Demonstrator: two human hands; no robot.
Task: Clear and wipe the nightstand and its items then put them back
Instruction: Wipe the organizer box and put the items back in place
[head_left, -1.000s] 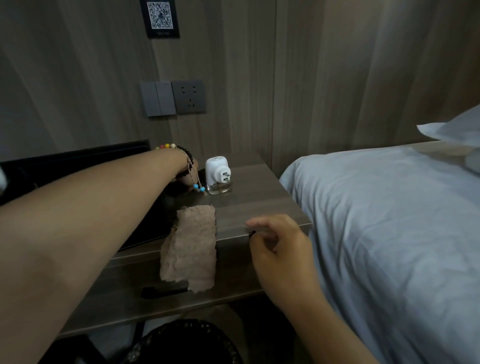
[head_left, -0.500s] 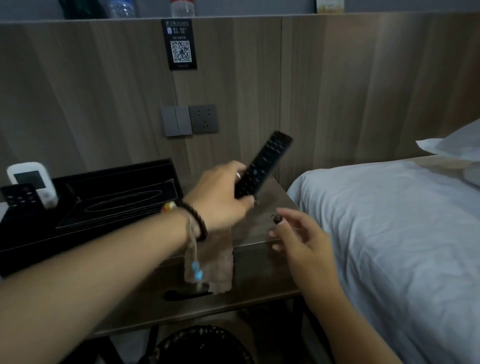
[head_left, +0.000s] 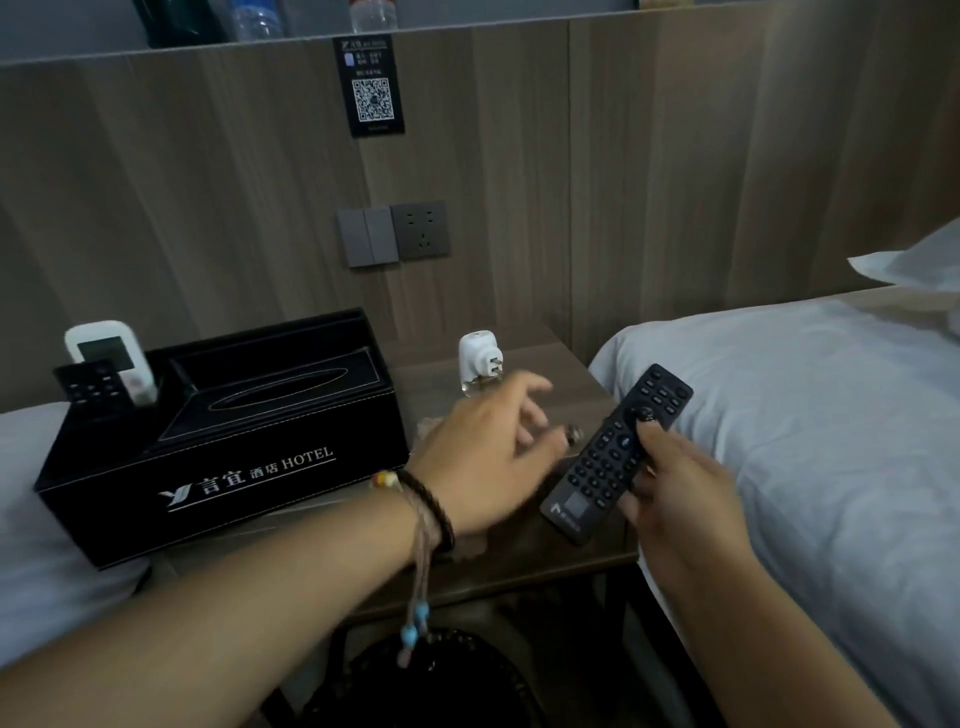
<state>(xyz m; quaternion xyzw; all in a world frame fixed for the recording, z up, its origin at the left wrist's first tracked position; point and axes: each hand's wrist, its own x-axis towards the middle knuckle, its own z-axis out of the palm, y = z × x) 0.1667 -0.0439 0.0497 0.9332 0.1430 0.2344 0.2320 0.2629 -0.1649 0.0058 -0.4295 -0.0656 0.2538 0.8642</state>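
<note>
My right hand (head_left: 675, 486) grips a black TV remote (head_left: 618, 452), buttons up, held over the front right part of the wooden nightstand (head_left: 566, 556). My left hand (head_left: 485, 457) hovers open just left of the remote, fingers spread, over a pinkish cloth (head_left: 431, 423) that it mostly hides. A white plug-in device with a clear bottle (head_left: 479, 364) stands at the back of the nightstand. A black hotel tissue box (head_left: 234, 452) sits to the left, with a white remote (head_left: 109, 358) and a small black remote (head_left: 91, 387) standing in its slot.
A bed with white sheets (head_left: 810, 441) borders the nightstand on the right, a pillow (head_left: 919, 260) at its head. Wall switches and a socket (head_left: 395, 234) sit above the nightstand. A black bin (head_left: 431, 680) stands below it. More white bedding lies at far left.
The black remote has passed from my left hand to my right hand, and now sits lower and further right. My left hand has let go and opened over the cloth.
</note>
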